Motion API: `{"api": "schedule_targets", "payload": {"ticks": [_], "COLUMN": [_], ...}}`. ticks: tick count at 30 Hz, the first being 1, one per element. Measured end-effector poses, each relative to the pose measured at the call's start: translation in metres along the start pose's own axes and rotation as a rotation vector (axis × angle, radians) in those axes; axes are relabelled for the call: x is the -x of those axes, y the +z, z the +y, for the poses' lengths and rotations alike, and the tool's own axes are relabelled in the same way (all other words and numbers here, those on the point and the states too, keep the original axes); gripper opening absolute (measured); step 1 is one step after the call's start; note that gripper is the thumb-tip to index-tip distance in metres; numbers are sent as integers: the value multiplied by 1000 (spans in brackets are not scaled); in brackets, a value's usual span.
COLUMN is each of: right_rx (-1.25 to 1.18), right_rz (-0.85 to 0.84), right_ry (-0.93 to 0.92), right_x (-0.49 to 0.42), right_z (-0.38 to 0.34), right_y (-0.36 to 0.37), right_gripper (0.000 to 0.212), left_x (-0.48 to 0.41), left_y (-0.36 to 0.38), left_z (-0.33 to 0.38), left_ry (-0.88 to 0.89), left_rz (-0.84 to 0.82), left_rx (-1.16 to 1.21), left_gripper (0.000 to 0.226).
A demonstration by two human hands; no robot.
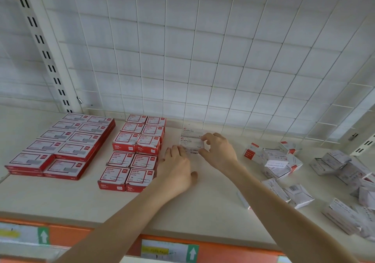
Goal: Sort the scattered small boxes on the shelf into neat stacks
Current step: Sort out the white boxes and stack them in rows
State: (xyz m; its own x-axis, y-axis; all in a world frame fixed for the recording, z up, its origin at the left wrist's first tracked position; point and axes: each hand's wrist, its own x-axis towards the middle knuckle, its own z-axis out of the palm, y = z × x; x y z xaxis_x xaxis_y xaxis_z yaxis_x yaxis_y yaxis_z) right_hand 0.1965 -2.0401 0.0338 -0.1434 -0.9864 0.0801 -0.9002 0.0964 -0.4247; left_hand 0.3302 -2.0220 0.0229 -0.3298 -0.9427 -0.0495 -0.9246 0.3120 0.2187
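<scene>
Red stacks (60, 147) done; R hand (219, 151) pinches white staples box (189, 140), L hand (178, 167) flat beside it; loose pile (280, 161) remains.

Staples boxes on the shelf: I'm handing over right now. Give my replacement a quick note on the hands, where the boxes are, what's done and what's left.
Left hand: fingers fairly straight, touching the left side of the front staples box.
Right hand: fingers pinch that box's right end.
Rear staples box sits directly behind it.
Done: red flat boxes and red paper-clip boxes stand in neat blocks at left.
Left: the scattered white boxes at right need stacking beside the staples column.
</scene>
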Motion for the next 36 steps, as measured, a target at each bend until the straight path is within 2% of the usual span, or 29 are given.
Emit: {"api": "schedule_targets", "payload": {"ticks": [13, 18, 22, 29, 36], "right_rx": [-8, -14, -1, 94, 102], "right_rz": [-17, -17, -9, 107, 232], "right_ry": [11, 12, -2, -51, 7], "right_x": [0, 1, 4, 28, 68], "right_z": [0, 0, 0, 9, 46], "right_y": [0, -1, -5, -24, -54], "right_gripper": [35, 35, 36, 39, 39], "left_x": [-2, -1, 1, 1, 5], "left_y": [-4, -4, -6, -9, -12], "left_z": [-1, -2, -2, 10, 46], "left_ry": [6, 19, 39, 109, 236], "left_rz": [-85, -57, 40, 140, 161], "left_rx": [21, 26, 6, -155, -232], "left_gripper": [87, 85, 74, 66, 70]}}
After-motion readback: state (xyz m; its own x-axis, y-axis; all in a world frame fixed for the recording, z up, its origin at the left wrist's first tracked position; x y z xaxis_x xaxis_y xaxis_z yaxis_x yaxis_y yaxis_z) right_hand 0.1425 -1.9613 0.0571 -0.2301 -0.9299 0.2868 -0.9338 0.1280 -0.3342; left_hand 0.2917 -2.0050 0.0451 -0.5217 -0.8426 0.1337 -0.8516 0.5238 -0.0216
